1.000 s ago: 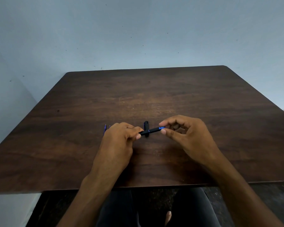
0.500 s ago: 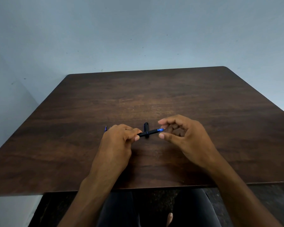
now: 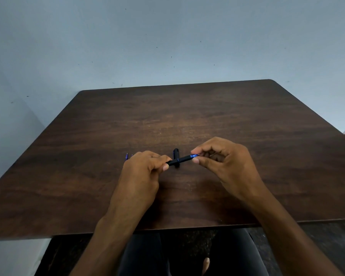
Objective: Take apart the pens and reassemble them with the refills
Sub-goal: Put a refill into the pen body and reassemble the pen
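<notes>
Dark wood filled my view, a bare table pushed against a pale wall, and just above its near middle was the pen. It was a black barrel with a blue tip pointing right. My left hand had closed around the rear end, thumb and forefinger pinching the barrel, which I judged was to brace it against turning. My right hand pinched the blue tip section between thumb and forefinger, the other fingers curled loosely, a grip suited to unscrewing or tightening it; I could not tell which. Behind the barrel lay 1 short black cap, set aside within reach. Past my left knuckles 2 thin blue refill tips poked out, mostly hidden.
</notes>
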